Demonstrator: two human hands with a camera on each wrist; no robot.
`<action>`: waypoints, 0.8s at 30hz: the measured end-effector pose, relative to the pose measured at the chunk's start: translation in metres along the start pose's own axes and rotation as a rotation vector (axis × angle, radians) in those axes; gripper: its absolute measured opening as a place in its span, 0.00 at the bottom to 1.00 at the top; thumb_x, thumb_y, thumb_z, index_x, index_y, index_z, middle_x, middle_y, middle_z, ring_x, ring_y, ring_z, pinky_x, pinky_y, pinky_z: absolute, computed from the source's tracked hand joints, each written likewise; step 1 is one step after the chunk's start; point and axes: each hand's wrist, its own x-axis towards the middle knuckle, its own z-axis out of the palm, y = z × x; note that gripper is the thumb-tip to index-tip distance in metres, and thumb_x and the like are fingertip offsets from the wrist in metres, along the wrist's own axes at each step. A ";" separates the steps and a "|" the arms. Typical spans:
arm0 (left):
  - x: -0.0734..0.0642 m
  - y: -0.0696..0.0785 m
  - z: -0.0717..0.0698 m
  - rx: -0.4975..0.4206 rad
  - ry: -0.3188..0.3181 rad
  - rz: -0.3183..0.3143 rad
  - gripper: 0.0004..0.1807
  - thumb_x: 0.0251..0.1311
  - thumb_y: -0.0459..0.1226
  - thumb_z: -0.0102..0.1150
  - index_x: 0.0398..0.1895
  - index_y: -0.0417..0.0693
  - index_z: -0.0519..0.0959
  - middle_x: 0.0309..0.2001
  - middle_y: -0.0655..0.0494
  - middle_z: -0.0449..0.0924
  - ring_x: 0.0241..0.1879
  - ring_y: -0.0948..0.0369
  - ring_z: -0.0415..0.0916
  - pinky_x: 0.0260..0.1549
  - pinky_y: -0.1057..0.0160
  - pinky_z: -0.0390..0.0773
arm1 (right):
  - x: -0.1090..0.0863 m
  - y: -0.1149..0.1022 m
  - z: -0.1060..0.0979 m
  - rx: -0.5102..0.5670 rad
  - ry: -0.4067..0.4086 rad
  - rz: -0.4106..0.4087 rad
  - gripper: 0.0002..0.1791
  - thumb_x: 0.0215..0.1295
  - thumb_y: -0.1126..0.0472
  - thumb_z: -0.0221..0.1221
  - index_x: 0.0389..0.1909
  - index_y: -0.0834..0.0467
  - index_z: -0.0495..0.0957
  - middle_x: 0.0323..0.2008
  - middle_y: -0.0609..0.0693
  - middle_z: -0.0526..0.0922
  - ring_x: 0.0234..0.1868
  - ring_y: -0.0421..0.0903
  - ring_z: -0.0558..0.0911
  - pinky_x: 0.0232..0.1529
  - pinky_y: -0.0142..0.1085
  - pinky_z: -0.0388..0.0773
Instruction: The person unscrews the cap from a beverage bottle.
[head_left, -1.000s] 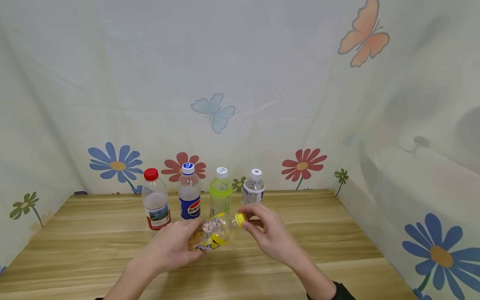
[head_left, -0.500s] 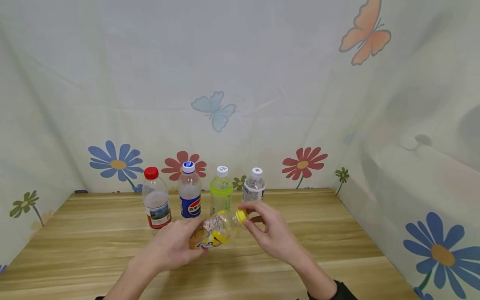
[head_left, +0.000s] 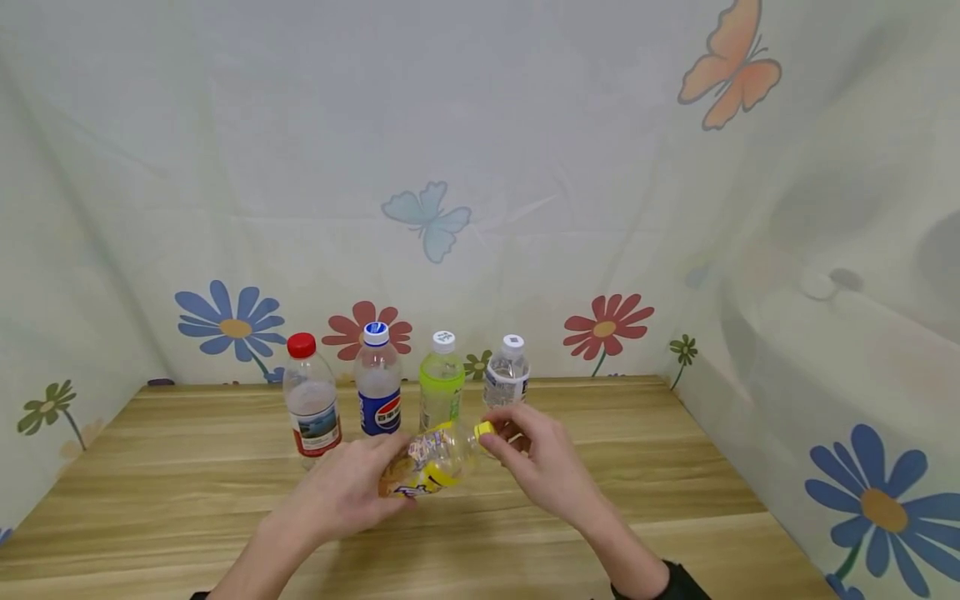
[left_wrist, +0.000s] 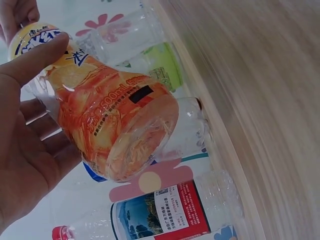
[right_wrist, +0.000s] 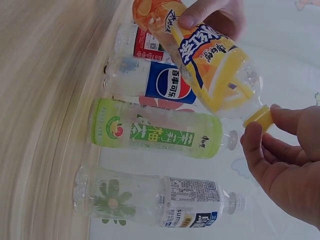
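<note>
A clear plastic bottle [head_left: 431,462] with an orange and yellow label is held tilted above the table, its neck toward the right. My left hand [head_left: 348,487] grips it round the body, thumb across the label in the left wrist view. My right hand [head_left: 540,458] pinches the yellow cap [right_wrist: 260,119] between thumb and index finger, and the cap sits at the bottle's mouth. In the left wrist view the bottle's base [left_wrist: 145,137] faces the camera, and the bottle looks empty.
Behind the hands, several bottles stand in a row on the wooden table [head_left: 187,492]: a red-capped one [head_left: 315,417], a Pepsi bottle [head_left: 380,408], a green-labelled one [head_left: 442,383] and a clear white-capped one [head_left: 507,379]. A flower-printed curtain [head_left: 480,125] hangs behind.
The right hand's fingers have shifted round the yellow cap, with the thumb now higher on it. The left hand and the bottle stay nearly where they were; the standing bottles have not moved.
</note>
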 end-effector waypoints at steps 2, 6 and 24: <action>0.000 0.000 0.000 0.004 0.001 0.002 0.36 0.51 0.50 0.80 0.62 0.49 0.77 0.49 0.58 0.84 0.42 0.64 0.79 0.44 0.58 0.84 | 0.000 0.000 0.000 0.020 -0.011 -0.005 0.09 0.70 0.62 0.65 0.48 0.58 0.83 0.39 0.46 0.83 0.37 0.43 0.82 0.34 0.36 0.85; -0.001 -0.001 0.000 0.011 0.003 0.004 0.37 0.52 0.50 0.79 0.63 0.48 0.77 0.49 0.57 0.84 0.43 0.63 0.80 0.45 0.57 0.84 | -0.001 0.000 -0.001 0.066 -0.031 -0.005 0.10 0.70 0.65 0.65 0.49 0.61 0.82 0.42 0.49 0.83 0.41 0.46 0.83 0.38 0.37 0.86; -0.001 -0.003 -0.001 0.012 -0.003 0.012 0.36 0.53 0.49 0.79 0.63 0.48 0.77 0.50 0.57 0.83 0.43 0.64 0.79 0.46 0.57 0.83 | -0.002 -0.001 -0.002 0.091 -0.100 -0.037 0.14 0.66 0.73 0.65 0.51 0.60 0.80 0.47 0.51 0.81 0.48 0.51 0.82 0.48 0.40 0.85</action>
